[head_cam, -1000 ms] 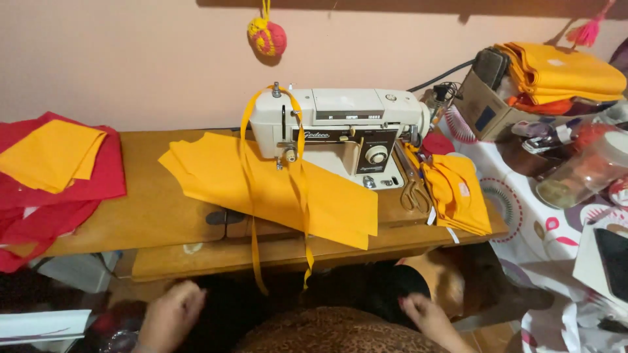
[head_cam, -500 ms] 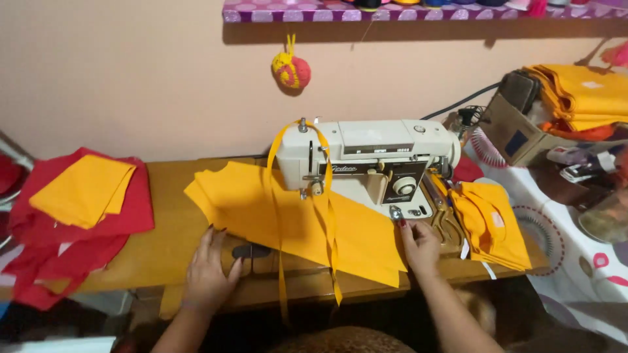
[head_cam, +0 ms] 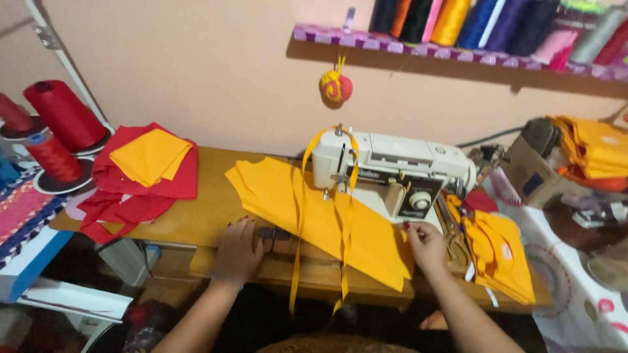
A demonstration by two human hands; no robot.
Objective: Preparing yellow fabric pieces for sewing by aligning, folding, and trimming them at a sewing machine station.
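Note:
My left hand (head_cam: 237, 250) lies palm down on the wooden table (head_cam: 196, 216), its fingers spread at the near left edge of the yellow fabric pieces (head_cam: 294, 202). At the right end of that fabric is my right hand (head_cam: 425, 245), touching it just in front of the white sewing machine (head_cam: 392, 171). A yellow tape strip (head_cam: 299, 216) loops over the machine's head and hangs down past the table's front. I cannot tell whether the right hand's fingers pinch the cloth.
Red cloth topped with a folded yellow piece (head_cam: 147, 160) lies at the table's left. More yellow pieces (head_cam: 500, 255) and scissors (head_cam: 451, 238) sit right of the machine. Red thread cones (head_cam: 62, 117) stand far left. A pincushion ball (head_cam: 335, 86) hangs below a shelf of thread spools (head_cam: 497, 26).
Both hands rose from below the table edge onto the tabletop and now rest at the yellow fabric. The view has moved closer and tilted up, showing the shelf.

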